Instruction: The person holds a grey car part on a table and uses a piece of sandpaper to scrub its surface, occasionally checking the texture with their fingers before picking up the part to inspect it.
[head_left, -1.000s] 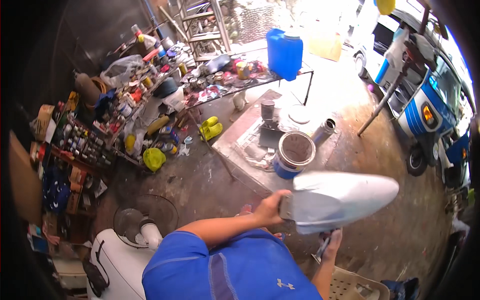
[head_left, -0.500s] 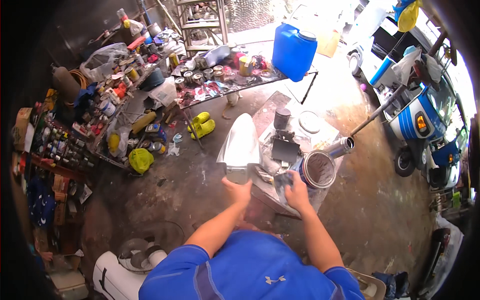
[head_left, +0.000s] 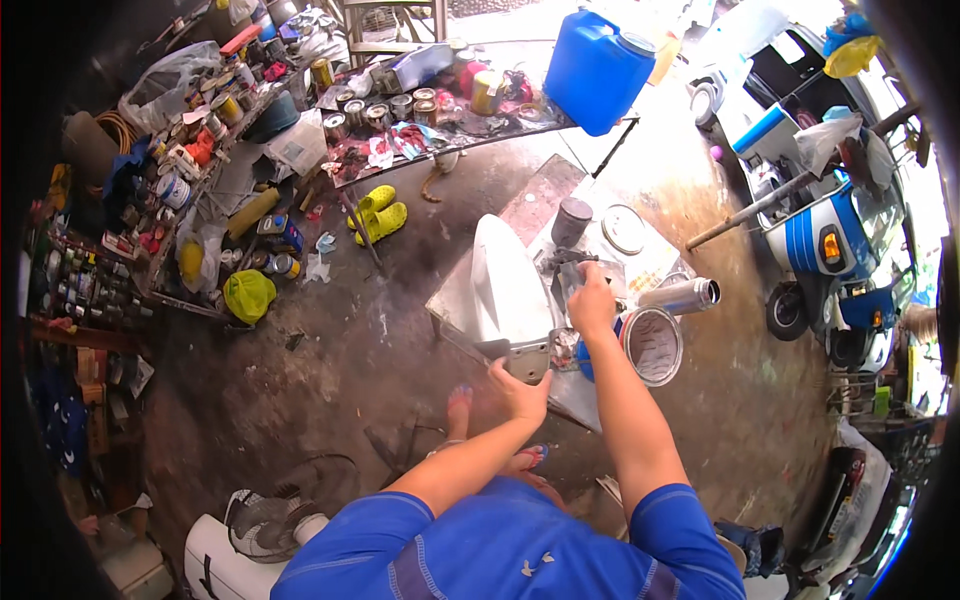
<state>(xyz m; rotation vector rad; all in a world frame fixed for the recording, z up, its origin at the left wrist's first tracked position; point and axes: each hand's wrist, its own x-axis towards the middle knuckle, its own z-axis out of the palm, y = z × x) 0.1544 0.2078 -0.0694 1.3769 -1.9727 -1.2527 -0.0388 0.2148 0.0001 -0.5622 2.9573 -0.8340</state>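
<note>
My left hand [head_left: 522, 394] grips the grey near end of a white tapered vehicle panel [head_left: 497, 270], thumb and fingers on either side. The panel's pointed end faces away from me, over the left part of a low worktable [head_left: 455, 297]. To its right, my right hand [head_left: 592, 305] pinches a thin, greyish, see-through sheet [head_left: 571, 279]; its exact kind is unclear. Just right of that wrist stands a large open can [head_left: 651, 346], its inner wall smeared pale. A steel cylinder [head_left: 682, 297] lies beyond the can. Farther back are a dark small can [head_left: 572, 222] and a round lid [head_left: 624, 230].
A blue jerrycan [head_left: 598, 75] stands on the far bench, among paint tins [head_left: 378, 117] and rags. Yellow clogs [head_left: 380, 213] lie on the floor beneath. Cluttered shelves line the left. A fan [head_left: 265, 525] is behind-left, and a blue-and-white vehicle [head_left: 825, 240] stands right.
The white panel and my left hand have shifted right, over the table. My right hand has moved from beside the open can to farther back, still holding the sheet. The view has shifted too.
</note>
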